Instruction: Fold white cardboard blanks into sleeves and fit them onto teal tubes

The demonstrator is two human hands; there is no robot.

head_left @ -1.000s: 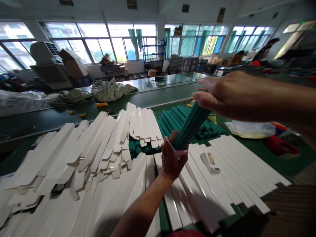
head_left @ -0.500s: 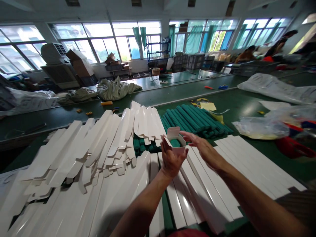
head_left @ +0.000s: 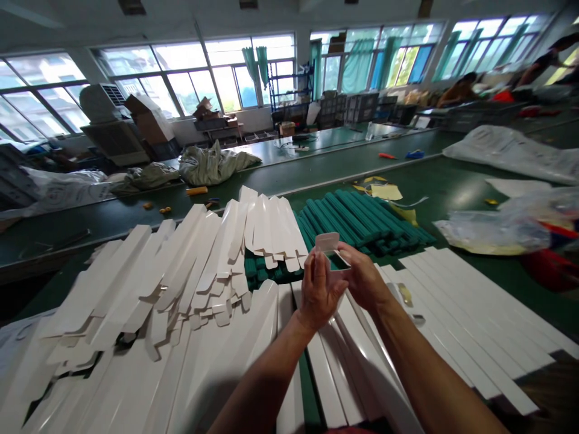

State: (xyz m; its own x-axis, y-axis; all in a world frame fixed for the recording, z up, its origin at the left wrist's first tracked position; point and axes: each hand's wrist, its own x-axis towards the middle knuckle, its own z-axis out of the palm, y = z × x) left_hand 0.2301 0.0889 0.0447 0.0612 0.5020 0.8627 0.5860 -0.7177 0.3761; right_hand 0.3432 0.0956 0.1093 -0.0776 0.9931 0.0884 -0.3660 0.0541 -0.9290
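A long white carton (head_left: 338,275) points its open end up towards me, with an end flap (head_left: 326,242) standing up. Something green shows inside the opening. My left hand (head_left: 317,290) is closed around the carton's near left side, fingers over its rim. On the right side, my right hand (head_left: 365,276) is closed on the same carton, its fingertips near the rim. Flat white cartons (head_left: 348,386) lie beneath my hands. Just beyond the carton is a pile of dark green bars (head_left: 357,220).
Many open white cartons (head_left: 181,265) are heaped on the left. Closed-looking white cartons (head_left: 470,319) lie in a row on the right, with a small yellowish item (head_left: 404,294) on them. Plastic bags (head_left: 493,229) rest farther right on the green table (head_left: 253,187). People sit or stand at the back right.
My right hand has moved in from beside the carton and closed on its right side. Less of the green inside shows. The small yellowish item on the right-hand cartons has come into view.
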